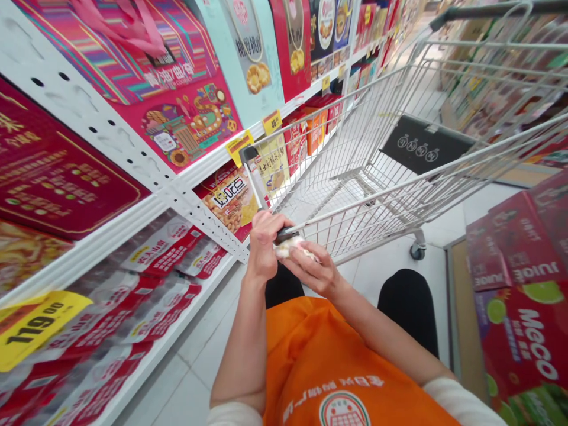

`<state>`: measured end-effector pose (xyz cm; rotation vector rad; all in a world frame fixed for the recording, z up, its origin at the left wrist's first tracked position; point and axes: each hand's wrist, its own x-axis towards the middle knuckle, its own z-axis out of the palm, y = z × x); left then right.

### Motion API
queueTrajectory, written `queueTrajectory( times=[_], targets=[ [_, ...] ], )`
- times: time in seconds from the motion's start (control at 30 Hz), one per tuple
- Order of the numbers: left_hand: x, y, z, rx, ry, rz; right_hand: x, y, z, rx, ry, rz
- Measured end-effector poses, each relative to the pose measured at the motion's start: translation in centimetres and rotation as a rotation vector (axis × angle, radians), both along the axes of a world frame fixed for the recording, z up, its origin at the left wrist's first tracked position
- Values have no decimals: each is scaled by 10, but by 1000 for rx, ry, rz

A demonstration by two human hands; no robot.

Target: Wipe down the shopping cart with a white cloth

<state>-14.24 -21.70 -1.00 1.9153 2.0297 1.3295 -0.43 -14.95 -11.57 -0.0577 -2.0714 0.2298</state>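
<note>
My left hand [265,245] is curled over the near corner of a wire shopping cart [381,142], its fingers closed round the end of the cart's handle bar. My right hand [313,269] sits just beside it, fingers pinched on a small white crumpled thing [288,246] that looks like a cloth or tissue, pressed against the same bar. Both hands touch each other at that spot. The cart basket holds nothing that I can see, apart from a dark folded child-seat flap [423,147].
White shelving [133,177] runs along my left, packed with red and pink gift boxes, snack packs and yellow price tags [33,325]. Red Meco juice cartons [523,307] are stacked at my right. Pale tiled floor [199,361] lies between them.
</note>
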Motion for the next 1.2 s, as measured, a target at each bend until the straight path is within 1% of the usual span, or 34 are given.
queueTrajectory(
  times=[0.07,0.13,0.27,0.3,0.37,0.43,0.5,0.6,0.7,0.8,0.87,0.93,1.07,1.2],
  targets=[
    [3,0,1,15,35,17,2,3,1,40,-16,-15],
    [4,-1,2,18,63,29,8,10,-1,22,-22,-71],
    [6,-2,5,26,75,51,23,23,-5,-146,82,-177],
    [8,-2,7,22,77,62,25,25,-5,-167,102,-197],
    [14,-1,12,-1,102,100,25,28,-3,-147,129,-253],
    [24,1,20,-24,138,125,23,27,2,-78,150,-316],
    [34,4,27,-42,138,97,23,25,7,-40,157,-342],
    [47,11,32,-76,39,39,24,24,18,-45,165,-315],
    [54,21,28,-71,-6,90,23,28,26,-14,220,-332],
    [57,29,18,-30,68,160,23,34,28,9,229,-319],
    [59,33,11,-4,134,166,26,36,28,-17,191,-296],
    [60,35,7,19,179,172,31,39,30,-44,161,-305],
    [61,38,6,44,212,229,35,47,32,-14,223,-393],
    [61,42,4,37,293,260,33,51,30,-37,222,-396]
  ],
)
